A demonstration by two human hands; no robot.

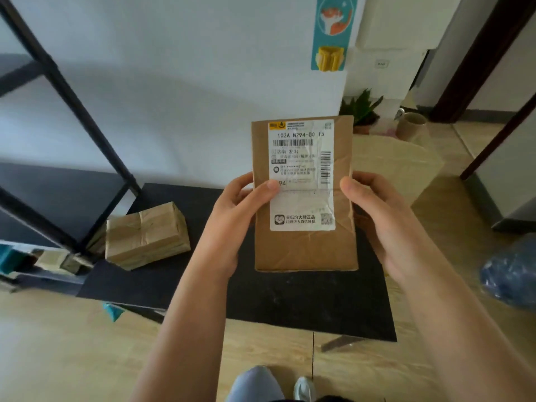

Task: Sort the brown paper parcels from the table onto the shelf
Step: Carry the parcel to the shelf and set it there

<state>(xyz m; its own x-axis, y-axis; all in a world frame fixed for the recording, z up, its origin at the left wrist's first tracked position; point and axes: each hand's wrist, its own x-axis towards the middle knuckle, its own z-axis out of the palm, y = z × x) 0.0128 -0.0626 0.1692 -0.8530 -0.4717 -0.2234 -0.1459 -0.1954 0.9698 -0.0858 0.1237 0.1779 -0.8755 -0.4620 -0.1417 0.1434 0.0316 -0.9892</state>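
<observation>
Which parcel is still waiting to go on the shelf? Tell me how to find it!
Look at the black table in the middle of the room, then go to its left edge, next to the black shelf frame. The waiting parcel lies flat there, untouched. Unlike the held parcel gripped by the left hand and right hand, it shows no white label, only shiny tape.

Two brown parcels (304, 250) (146, 235), two hands (232, 216) (383, 224), one shelf (72, 103), one black table (304, 303).
</observation>
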